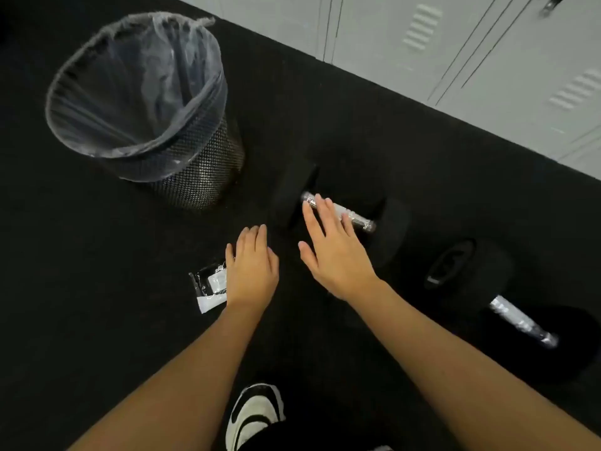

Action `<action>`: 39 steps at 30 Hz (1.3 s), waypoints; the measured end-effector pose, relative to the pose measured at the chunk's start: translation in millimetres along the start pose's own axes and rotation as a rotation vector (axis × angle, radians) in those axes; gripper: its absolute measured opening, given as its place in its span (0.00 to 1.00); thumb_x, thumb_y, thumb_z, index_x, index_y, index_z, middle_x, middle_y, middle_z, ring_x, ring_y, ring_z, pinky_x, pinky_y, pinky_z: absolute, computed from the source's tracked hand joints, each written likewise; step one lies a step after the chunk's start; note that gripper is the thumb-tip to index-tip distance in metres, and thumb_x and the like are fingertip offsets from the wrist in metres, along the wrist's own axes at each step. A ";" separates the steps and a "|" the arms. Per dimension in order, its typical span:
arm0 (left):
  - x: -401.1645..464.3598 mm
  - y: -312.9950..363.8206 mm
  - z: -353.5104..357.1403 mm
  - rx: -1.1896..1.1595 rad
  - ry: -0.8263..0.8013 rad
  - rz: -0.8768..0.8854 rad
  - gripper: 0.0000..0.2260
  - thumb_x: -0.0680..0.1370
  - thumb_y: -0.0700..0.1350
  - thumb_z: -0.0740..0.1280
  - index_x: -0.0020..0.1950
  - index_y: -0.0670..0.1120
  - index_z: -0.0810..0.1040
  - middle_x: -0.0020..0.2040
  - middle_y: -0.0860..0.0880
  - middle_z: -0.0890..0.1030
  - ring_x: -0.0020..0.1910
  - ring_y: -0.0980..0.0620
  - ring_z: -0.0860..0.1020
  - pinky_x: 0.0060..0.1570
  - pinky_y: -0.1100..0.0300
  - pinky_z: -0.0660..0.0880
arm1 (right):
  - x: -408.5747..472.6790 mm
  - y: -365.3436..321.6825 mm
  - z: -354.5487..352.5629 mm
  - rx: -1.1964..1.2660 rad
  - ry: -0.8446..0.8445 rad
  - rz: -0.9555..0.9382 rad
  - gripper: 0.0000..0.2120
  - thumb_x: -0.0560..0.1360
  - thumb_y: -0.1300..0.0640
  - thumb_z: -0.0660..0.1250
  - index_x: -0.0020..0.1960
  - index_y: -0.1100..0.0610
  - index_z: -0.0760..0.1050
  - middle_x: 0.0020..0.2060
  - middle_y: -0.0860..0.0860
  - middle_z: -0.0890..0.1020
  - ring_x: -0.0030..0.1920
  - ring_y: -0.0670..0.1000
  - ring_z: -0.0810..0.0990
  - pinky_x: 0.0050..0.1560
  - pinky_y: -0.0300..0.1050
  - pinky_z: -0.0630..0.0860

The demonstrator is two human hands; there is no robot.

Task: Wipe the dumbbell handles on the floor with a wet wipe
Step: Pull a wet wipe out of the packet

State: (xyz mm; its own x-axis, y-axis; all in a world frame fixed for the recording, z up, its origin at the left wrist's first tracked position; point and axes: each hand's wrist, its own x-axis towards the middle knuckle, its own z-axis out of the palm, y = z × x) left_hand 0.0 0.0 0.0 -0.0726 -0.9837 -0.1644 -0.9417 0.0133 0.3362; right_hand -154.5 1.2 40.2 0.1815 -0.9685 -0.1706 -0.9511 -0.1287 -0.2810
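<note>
Two black dumbbells lie on the black floor. The near one (390, 232) has a silver handle (361, 221) at centre; the second dumbbell (471, 271) lies to the lower right, its handle (520, 320) bare. My right hand (331, 249) is stretched flat with straight fingers over the left part of the near handle; contact is unclear. My left hand (252, 268) hovers palm down, fingers relaxed, holding nothing, just right of a black-and-white wet wipe packet (209, 284) on the floor.
A black mesh waste bin (195, 177) lined with a clear plastic bag stands at the upper left. Grey lockers (455, 50) run along the far right edge of the floor. My black-and-white shoe (253, 415) shows at the bottom centre.
</note>
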 end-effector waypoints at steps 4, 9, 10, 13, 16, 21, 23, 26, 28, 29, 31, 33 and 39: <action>7.5 -33.0 35.2 0.008 -0.002 -0.035 0.20 0.80 0.42 0.57 0.72 0.42 0.64 0.70 0.45 0.68 0.73 0.48 0.61 0.71 0.46 0.59 | 10.7 -2.5 43.9 -0.001 -0.050 -0.031 0.30 0.80 0.47 0.51 0.76 0.54 0.44 0.76 0.55 0.50 0.76 0.54 0.47 0.75 0.53 0.49; 3.0 -66.7 63.9 -0.003 -0.006 -0.147 0.22 0.79 0.45 0.58 0.73 0.42 0.63 0.71 0.44 0.66 0.73 0.47 0.60 0.71 0.47 0.60 | 16.9 -10.9 81.3 0.001 -0.078 -0.071 0.30 0.77 0.46 0.47 0.76 0.54 0.45 0.75 0.57 0.55 0.75 0.55 0.54 0.73 0.54 0.53; 1.6 -73.2 67.6 0.010 -0.019 -0.176 0.23 0.79 0.47 0.58 0.73 0.42 0.61 0.72 0.44 0.65 0.74 0.47 0.59 0.71 0.46 0.59 | 18.1 -13.6 87.9 0.011 -0.084 -0.077 0.30 0.77 0.46 0.46 0.76 0.54 0.46 0.75 0.57 0.56 0.75 0.55 0.55 0.73 0.54 0.54; -2.1 -87.5 75.0 0.059 -0.068 -0.266 0.26 0.79 0.53 0.57 0.75 0.44 0.57 0.75 0.46 0.60 0.76 0.48 0.52 0.73 0.46 0.52 | 24.0 -20.7 102.9 0.044 -0.098 -0.085 0.30 0.78 0.46 0.49 0.76 0.54 0.47 0.74 0.57 0.59 0.73 0.55 0.60 0.72 0.55 0.56; -1.8 -96.2 77.7 0.005 -0.111 -0.362 0.30 0.78 0.57 0.58 0.75 0.46 0.55 0.76 0.47 0.57 0.76 0.48 0.50 0.72 0.43 0.53 | 27.6 -27.9 114.5 0.038 -0.111 -0.083 0.29 0.79 0.48 0.54 0.76 0.55 0.48 0.72 0.57 0.62 0.71 0.55 0.64 0.71 0.54 0.62; 2.1 -111.3 83.2 -0.121 -0.159 -0.462 0.26 0.79 0.51 0.60 0.75 0.48 0.57 0.76 0.47 0.54 0.75 0.48 0.51 0.68 0.44 0.64 | 40.6 -42.9 130.6 0.012 -0.218 -0.083 0.28 0.78 0.53 0.58 0.75 0.56 0.53 0.66 0.54 0.65 0.63 0.52 0.69 0.59 0.48 0.73; 2.9 -115.7 84.5 -0.143 -0.142 -0.465 0.21 0.81 0.49 0.56 0.74 0.48 0.60 0.76 0.47 0.56 0.75 0.49 0.52 0.66 0.45 0.67 | 47.6 -48.5 139.0 0.034 -0.265 -0.082 0.25 0.78 0.55 0.59 0.73 0.56 0.58 0.65 0.53 0.65 0.63 0.51 0.68 0.59 0.47 0.74; 2.1 -122.2 87.6 -0.175 -0.127 -0.466 0.19 0.82 0.48 0.50 0.74 0.49 0.60 0.76 0.49 0.56 0.76 0.52 0.52 0.67 0.48 0.67 | 57.9 -60.3 150.6 0.099 -0.300 -0.086 0.21 0.79 0.57 0.59 0.70 0.56 0.64 0.63 0.51 0.68 0.63 0.49 0.69 0.59 0.43 0.73; -1.6 -127.4 89.6 -0.187 -0.147 -0.434 0.20 0.83 0.45 0.49 0.75 0.47 0.56 0.77 0.49 0.54 0.76 0.52 0.51 0.70 0.51 0.63 | 63.8 -70.4 157.0 0.150 -0.302 -0.077 0.19 0.78 0.56 0.60 0.69 0.55 0.66 0.62 0.51 0.70 0.62 0.49 0.70 0.58 0.43 0.73; -3.9 -129.0 89.4 -0.234 -0.147 -0.422 0.21 0.82 0.45 0.49 0.76 0.45 0.55 0.77 0.48 0.54 0.76 0.51 0.51 0.72 0.51 0.61 | 66.4 -75.8 159.3 0.167 -0.303 -0.077 0.18 0.78 0.56 0.60 0.68 0.54 0.67 0.62 0.51 0.70 0.61 0.49 0.71 0.57 0.43 0.73; -8.1 -129.7 88.5 -0.361 -0.133 -0.414 0.22 0.82 0.44 0.48 0.75 0.41 0.55 0.76 0.46 0.55 0.76 0.48 0.53 0.73 0.47 0.56 | 69.4 -86.1 163.0 0.182 -0.318 -0.081 0.18 0.78 0.56 0.60 0.68 0.53 0.68 0.60 0.51 0.70 0.60 0.50 0.72 0.55 0.45 0.74; -10.5 -129.1 89.0 -0.368 -0.139 -0.418 0.21 0.82 0.43 0.48 0.76 0.42 0.54 0.77 0.47 0.54 0.76 0.49 0.51 0.73 0.48 0.55 | 70.8 -94.0 166.2 0.183 -0.353 -0.081 0.19 0.78 0.55 0.60 0.69 0.52 0.66 0.60 0.52 0.69 0.58 0.51 0.73 0.53 0.45 0.74; -9.6 -128.5 90.9 -0.337 -0.176 -0.425 0.22 0.83 0.41 0.49 0.76 0.46 0.49 0.77 0.50 0.49 0.76 0.55 0.48 0.73 0.56 0.57 | 75.7 -104.6 176.3 0.119 -0.342 -0.030 0.16 0.77 0.58 0.62 0.65 0.54 0.69 0.61 0.53 0.69 0.57 0.52 0.74 0.50 0.46 0.76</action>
State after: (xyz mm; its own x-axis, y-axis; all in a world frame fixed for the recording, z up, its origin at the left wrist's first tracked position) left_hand 91.9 24.0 -125.9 0.2093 -0.8451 -0.4920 -0.7452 -0.4636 0.4793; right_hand 2.9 -21.1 -109.9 0.3013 -0.8347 -0.4609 -0.9120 -0.1111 -0.3948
